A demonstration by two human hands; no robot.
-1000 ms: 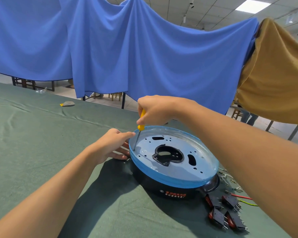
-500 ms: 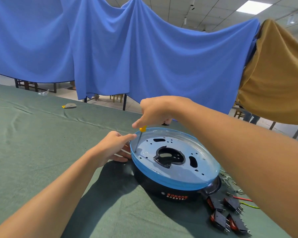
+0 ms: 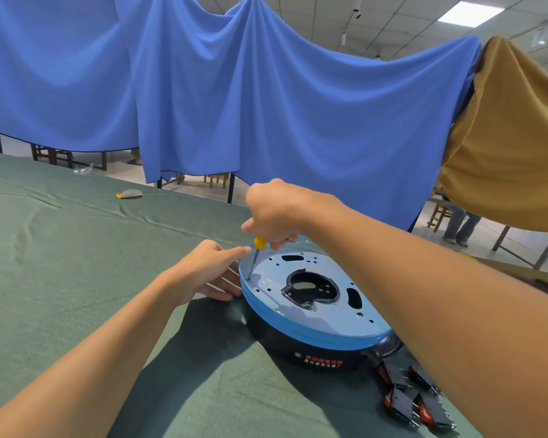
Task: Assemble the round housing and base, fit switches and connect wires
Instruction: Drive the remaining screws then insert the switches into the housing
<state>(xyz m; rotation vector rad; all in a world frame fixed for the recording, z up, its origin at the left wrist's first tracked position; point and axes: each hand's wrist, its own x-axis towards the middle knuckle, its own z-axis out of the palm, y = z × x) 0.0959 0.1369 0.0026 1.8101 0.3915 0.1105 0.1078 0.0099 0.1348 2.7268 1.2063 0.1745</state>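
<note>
Head view: right hand (image 3: pixel 276 213) grips screwdriver (image 3: pixel 258 242); left hand (image 3: pixel 203 270) flat against housing (image 3: pixel 298 338); Chinese label (image 3: pixel 321 362) blurred.

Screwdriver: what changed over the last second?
The right hand shifted its grip on the screwdriver, now hiding most of the yellow handle. The tip stays at the same hole near the rim, and the left hand still steadies the round housing.

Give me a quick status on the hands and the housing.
Right hand grips screwdriver, tip at plate edge. Left hand braces housing rim. Switches lie loose alongside.
</note>
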